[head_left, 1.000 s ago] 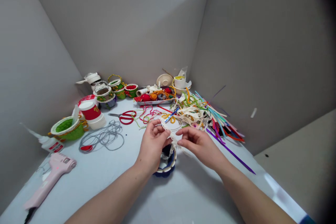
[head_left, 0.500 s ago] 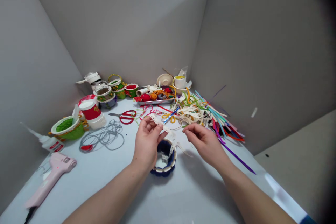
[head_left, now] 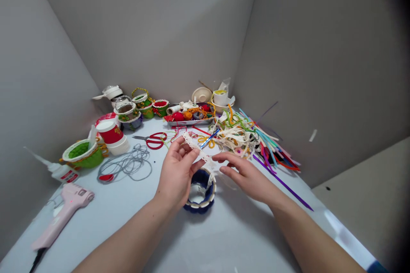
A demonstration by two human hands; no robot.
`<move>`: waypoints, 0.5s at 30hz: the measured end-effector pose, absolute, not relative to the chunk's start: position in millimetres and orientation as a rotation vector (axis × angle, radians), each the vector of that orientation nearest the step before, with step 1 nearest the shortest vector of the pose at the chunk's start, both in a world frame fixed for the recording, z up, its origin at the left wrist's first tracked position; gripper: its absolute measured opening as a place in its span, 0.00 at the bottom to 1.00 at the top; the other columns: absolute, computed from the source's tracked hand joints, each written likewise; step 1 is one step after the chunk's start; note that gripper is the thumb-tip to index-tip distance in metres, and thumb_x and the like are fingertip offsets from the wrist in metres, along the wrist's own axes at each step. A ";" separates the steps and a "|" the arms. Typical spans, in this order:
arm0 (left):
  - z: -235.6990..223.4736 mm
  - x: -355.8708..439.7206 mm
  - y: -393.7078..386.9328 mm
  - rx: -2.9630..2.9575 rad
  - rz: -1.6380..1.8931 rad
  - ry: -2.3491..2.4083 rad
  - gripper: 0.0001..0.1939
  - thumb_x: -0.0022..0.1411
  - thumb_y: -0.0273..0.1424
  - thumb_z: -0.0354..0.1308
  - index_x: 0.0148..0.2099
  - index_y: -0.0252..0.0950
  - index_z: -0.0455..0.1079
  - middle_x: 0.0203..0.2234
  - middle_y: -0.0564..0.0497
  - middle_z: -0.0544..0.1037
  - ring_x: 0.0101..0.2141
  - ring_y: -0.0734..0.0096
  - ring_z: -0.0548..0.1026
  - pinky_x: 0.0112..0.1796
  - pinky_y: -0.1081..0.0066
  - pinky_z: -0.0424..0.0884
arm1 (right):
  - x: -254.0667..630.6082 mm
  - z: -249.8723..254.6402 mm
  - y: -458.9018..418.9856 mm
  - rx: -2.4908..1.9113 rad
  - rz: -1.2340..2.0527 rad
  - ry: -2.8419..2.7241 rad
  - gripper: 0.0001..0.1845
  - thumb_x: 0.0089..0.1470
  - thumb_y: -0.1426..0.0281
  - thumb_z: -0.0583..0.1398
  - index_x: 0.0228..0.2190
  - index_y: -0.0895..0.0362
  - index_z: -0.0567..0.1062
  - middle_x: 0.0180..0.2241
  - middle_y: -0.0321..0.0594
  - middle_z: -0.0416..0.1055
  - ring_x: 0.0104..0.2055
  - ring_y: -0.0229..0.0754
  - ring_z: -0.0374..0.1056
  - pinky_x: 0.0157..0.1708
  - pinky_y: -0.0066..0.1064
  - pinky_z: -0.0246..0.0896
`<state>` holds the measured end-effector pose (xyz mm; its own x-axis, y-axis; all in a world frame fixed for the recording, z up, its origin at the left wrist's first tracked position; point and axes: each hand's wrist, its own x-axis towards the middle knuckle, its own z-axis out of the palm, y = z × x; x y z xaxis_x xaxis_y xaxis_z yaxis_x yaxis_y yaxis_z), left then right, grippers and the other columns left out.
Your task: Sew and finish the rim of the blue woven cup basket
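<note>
A strip of white lace trim (head_left: pixel 191 141) is pinched between the thumb and fingers of my left hand (head_left: pixel 179 168), which is closed. It slants down to the right, and its lower end hangs over the rim of a small dark blue basket (head_left: pixel 199 210) with a pale edge. That basket stands on the table below my hands, partly behind the left one. My right hand (head_left: pixel 245 175) is at the lace's right side, thumb and index finger apart. Its index fingertip is close to the lace; whether they touch I cannot tell.
At left lie a pink glue gun (head_left: pixel 62 217), a glue bottle (head_left: pixel 64 172), a green basket (head_left: pixel 85 158) and grey cord (head_left: pixel 131 164). Red-handled scissors (head_left: pixel 155 140) lie ahead. A metal tray (head_left: pixel 188 123) of yarn stands behind, with lace scraps (head_left: pixel 238 136) and coloured strips (head_left: pixel 272 149) at right.
My right hand has moved left to the lace, and its thumb and index finger have spread apart. My left hand still holds the lace in nearly the same place.
</note>
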<state>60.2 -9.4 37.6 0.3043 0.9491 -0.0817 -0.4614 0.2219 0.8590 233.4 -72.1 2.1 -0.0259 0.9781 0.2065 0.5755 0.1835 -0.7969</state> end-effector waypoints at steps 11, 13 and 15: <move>41.4 55.9 -2.2 0.835 1.113 0.694 0.27 0.47 0.27 0.65 0.50 0.43 0.62 0.33 0.56 0.68 0.30 0.79 0.69 0.36 0.70 0.73 | 258.1 -6.8 -62.1 -1.411 0.518 -1.199 0.12 0.55 0.63 0.56 0.36 0.56 0.73 0.34 0.41 0.72 0.31 0.39 0.66 0.32 0.31 0.61; 41.3 54.7 -0.9 0.834 1.110 0.693 0.28 0.47 0.27 0.65 0.51 0.43 0.62 0.33 0.56 0.68 0.30 0.79 0.69 0.35 0.71 0.73 | 272.8 -6.4 -61.7 -1.475 0.428 -1.148 0.13 0.55 0.62 0.55 0.39 0.56 0.73 0.33 0.42 0.72 0.30 0.40 0.66 0.31 0.32 0.62; 40.3 54.3 -0.4 0.831 1.105 0.695 0.29 0.47 0.26 0.65 0.51 0.43 0.61 0.33 0.55 0.67 0.31 0.78 0.69 0.35 0.71 0.73 | 282.8 -5.9 -61.5 -1.628 0.319 -1.286 0.12 0.54 0.66 0.55 0.38 0.56 0.75 0.35 0.44 0.73 0.35 0.44 0.67 0.38 0.38 0.62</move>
